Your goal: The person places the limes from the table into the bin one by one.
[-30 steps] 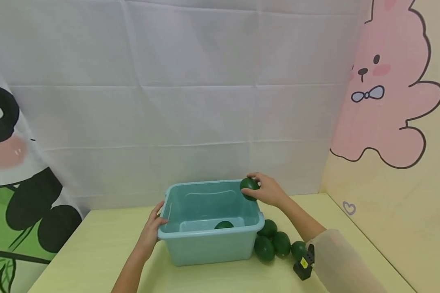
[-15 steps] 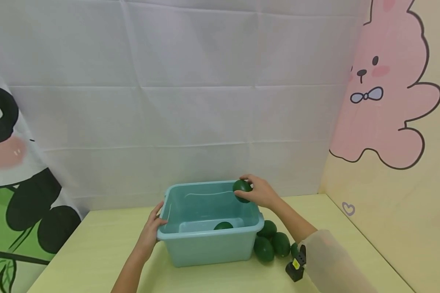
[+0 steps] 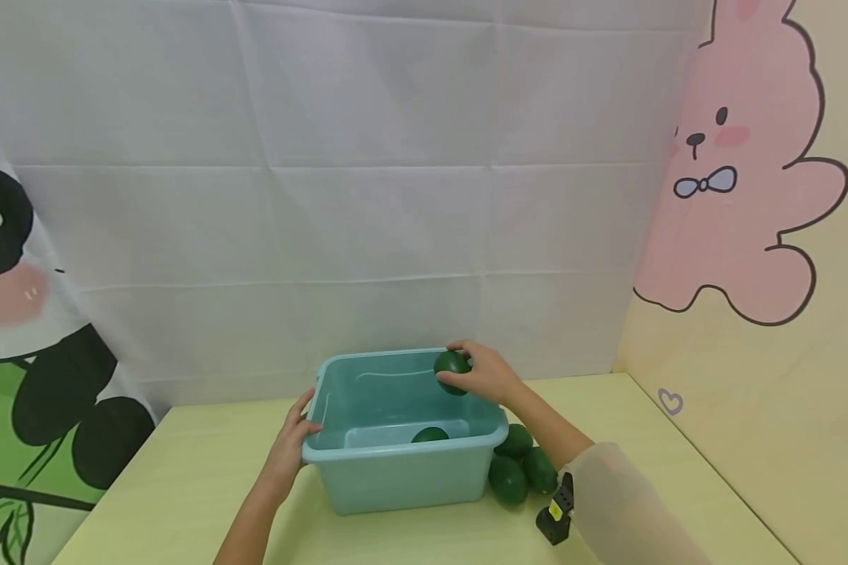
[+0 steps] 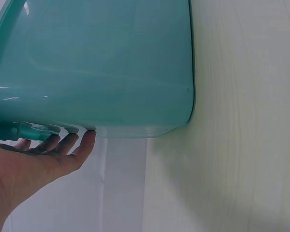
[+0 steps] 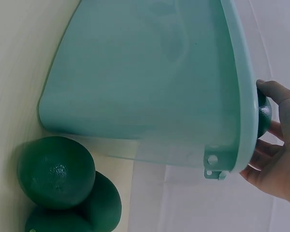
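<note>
A light blue-green plastic tub (image 3: 403,482) stands on the table. My left hand (image 3: 287,449) grips its left rim, thumb over the edge; in the left wrist view the fingers (image 4: 84,147) lie along the outside. My right hand (image 3: 491,375) holds a dark green avocado (image 3: 452,370) between thumb and fingers, over the tub's right back part. In the right wrist view the rim partly hides that avocado (image 5: 264,112). Inside the tub lies another avocado (image 3: 431,434), its lower part hidden by the front wall.
Several more avocados (image 3: 509,479) lie in a cluster against the tub's right side, partly covered by the right forearm. A black device (image 3: 554,518) is strapped at the right wrist. White cloth (image 3: 381,196) hangs behind the pale yellow table (image 3: 184,486).
My right hand has carried the avocado leftward and slightly down, from the tub's right back corner further over its opening. The left hand and the tub stay in place.
</note>
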`<state>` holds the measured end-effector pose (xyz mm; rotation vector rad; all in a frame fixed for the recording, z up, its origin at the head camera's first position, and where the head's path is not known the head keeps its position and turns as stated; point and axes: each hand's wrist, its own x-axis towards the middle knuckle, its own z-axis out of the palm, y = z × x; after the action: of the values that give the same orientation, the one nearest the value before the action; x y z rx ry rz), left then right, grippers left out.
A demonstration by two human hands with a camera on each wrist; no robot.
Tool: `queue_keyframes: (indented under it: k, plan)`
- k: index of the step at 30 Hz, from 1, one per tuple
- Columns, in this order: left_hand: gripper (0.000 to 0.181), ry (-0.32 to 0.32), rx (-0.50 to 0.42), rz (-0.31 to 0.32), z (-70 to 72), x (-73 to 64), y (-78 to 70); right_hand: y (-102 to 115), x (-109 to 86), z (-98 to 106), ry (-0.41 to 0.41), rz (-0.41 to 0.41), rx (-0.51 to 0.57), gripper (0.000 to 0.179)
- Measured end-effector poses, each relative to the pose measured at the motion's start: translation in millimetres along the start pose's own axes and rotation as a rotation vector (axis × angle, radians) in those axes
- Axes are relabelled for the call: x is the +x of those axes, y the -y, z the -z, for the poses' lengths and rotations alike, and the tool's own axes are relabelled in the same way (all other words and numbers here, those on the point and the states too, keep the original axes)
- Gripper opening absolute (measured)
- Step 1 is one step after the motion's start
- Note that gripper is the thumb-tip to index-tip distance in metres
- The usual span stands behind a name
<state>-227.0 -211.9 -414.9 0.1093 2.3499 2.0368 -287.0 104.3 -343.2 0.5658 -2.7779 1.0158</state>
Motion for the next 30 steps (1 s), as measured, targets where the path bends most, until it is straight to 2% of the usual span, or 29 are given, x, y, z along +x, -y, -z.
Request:
queue_keyframes:
  k: [11,30]
  plan:
    - [0.065,0.005,0.002,0.006,0.5,2.8,2.0,4,2.7,-17,0.032,0.006,-0.01,0.058]
    - [0.067,-0.022,-0.01,0.002,-0.7,0.7,0.3,10,9.1,-39,0.107,0.018,-0.029,0.057]
